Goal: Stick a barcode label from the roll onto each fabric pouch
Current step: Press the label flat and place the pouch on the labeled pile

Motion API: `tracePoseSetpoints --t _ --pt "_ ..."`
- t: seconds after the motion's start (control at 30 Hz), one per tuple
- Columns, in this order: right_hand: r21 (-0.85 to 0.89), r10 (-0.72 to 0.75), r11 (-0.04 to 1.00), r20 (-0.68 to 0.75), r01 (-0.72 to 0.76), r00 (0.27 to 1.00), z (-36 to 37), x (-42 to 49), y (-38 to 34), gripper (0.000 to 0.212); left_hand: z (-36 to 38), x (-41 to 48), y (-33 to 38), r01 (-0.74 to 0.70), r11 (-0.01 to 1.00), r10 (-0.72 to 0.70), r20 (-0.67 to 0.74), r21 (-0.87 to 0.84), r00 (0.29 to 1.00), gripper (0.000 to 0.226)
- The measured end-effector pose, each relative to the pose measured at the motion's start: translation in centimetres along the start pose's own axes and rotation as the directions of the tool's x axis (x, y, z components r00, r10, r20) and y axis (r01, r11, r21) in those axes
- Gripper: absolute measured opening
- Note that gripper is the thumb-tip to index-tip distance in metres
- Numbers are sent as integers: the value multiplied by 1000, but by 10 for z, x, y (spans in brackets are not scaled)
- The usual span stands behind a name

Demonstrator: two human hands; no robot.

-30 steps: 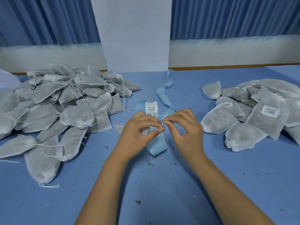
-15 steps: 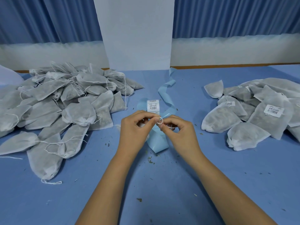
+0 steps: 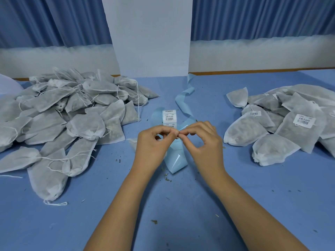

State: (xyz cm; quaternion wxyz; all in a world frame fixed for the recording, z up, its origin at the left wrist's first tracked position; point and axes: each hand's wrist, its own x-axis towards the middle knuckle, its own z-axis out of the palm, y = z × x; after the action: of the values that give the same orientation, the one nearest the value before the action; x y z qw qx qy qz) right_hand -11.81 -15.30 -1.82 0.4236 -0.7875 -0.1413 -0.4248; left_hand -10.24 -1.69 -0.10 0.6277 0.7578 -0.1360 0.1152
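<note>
Grip: the left hand (image 3: 152,142) and right hand (image 3: 203,142) are met fingertip to fingertip, each grip pinched closed on a white thread.
Change: the thread loop, seen open half a second ago, is now hidden between the fingertips.
Label roll (image 3: 169,116): stood just behind the hands, with blue backing strip (image 3: 176,160) trailed beneath them.
Writing: barcodes and a line of characters are printed on the labels but are too small to be read.
Pouches: an unlabelled pile (image 3: 54,113) is heaped on the left, a labelled pile (image 3: 301,124) on the right.
Room: the blue table (image 3: 181,205) is backed by blue curtains (image 3: 54,20) and a white panel (image 3: 150,37).
</note>
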Motion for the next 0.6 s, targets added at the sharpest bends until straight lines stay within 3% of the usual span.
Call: tracePoseSetpoints --t 0.37,0.5,0.6 --pt "-229 -125 967 -38 113 991 0 -1 5 7 3 -2 3 -1 1000 0 50 19 999 19" --pt "-197 -10 980 27 15 1000 0 0 5 7 0 -1 0 -63 994 55 94 91 994 17" --pt "-65 210 976 46 -207 977 -1 3 5 11 -4 1 -5 -96 973 72 122 208 990 16"
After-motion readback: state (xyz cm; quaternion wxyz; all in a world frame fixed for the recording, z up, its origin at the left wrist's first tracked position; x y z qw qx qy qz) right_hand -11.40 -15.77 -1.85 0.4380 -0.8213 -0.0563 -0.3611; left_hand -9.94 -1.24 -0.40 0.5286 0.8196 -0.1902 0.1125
